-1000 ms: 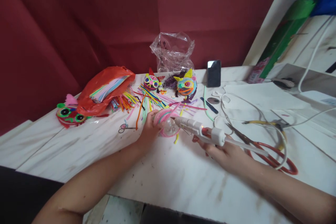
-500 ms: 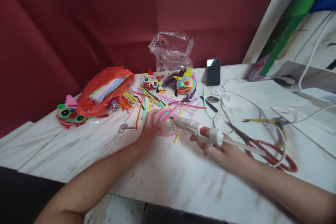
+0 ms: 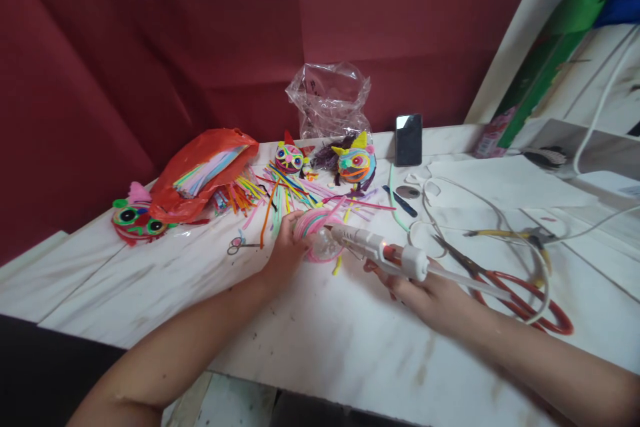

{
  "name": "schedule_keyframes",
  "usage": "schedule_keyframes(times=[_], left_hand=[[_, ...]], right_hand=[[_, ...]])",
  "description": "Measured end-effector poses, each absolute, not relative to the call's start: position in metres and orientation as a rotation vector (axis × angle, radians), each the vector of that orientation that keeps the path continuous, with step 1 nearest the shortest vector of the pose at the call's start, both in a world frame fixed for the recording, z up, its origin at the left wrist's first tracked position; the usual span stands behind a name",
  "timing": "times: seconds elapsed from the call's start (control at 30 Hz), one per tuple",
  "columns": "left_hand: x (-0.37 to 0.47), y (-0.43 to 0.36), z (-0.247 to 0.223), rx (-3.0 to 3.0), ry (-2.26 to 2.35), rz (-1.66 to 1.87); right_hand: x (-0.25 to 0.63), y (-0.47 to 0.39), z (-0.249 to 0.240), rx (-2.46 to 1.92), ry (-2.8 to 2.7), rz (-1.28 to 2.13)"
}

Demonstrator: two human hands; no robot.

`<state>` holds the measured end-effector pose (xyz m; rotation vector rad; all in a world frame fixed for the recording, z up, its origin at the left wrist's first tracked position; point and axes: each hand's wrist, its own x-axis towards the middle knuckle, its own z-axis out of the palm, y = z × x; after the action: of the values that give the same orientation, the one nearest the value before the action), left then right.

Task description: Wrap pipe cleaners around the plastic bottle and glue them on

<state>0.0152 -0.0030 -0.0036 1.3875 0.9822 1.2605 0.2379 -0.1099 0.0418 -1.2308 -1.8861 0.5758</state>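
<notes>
My left hand (image 3: 289, 248) is closed on the side of a clear plastic ball (image 3: 327, 245) partly wrapped in pink and green pipe cleaners (image 3: 313, 220). In my right hand (image 3: 413, 287) is a white hot glue gun (image 3: 373, 247), its fingers wrapped round the handle. The gun points left, with its nozzle at the ball's bare clear part; whether the tip touches cannot be told. A small orange-red light glows on the gun's body, and a glue stick (image 3: 470, 282) sticks out of its back end.
Loose pipe cleaners (image 3: 295, 195) and an orange bag (image 3: 210, 153) of them lie behind my hands. Finished animal heads (image 3: 356, 163) stand around. Small scissors (image 3: 240, 245) lie left; large red-handled scissors (image 3: 520, 293), pliers (image 3: 530, 235) and a white cable (image 3: 500, 210) lie right. A phone (image 3: 409, 140) leans at the back.
The view has shifted slightly, so everything sits a little lower and further right. Both hands keep their hold, and the glue gun stays at the ball.
</notes>
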Motion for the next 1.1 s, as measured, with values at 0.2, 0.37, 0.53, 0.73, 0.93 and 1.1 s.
schedule_keyframes(times=[0.2, 0.37, 0.53, 0.73, 0.93, 1.1], left_hand=[[0.0170, -0.0058, 0.0008, 1.403, 1.016, 1.248], [0.0172, -0.0062, 0.0002, 1.435, 1.007, 1.255], [0.0178, -0.0063, 0.0015, 1.399, 1.024, 1.238], [0.0196, -0.0089, 0.0062, 1.351, 1.013, 1.220], [0.0171, -0.0072, 0.0042, 1.429, 1.029, 1.219], [0.0142, -0.0032, -0.0023, 1.467, 1.021, 1.207]], right_hand=[[0.2366, -0.1102, 0.0434, -1.202, -1.923, 0.586], [0.2377, -0.1111, 0.0410, -1.250, -1.887, 0.561], [0.2407, -0.1118, 0.0410, -1.283, -1.905, 0.576], [0.2408, -0.1128, 0.0394, -1.299, -1.884, 0.568], [0.2432, -0.1108, 0.0387, -1.301, -1.885, 0.585], [0.2431, -0.1106, 0.0382, -1.305, -1.891, 0.542]])
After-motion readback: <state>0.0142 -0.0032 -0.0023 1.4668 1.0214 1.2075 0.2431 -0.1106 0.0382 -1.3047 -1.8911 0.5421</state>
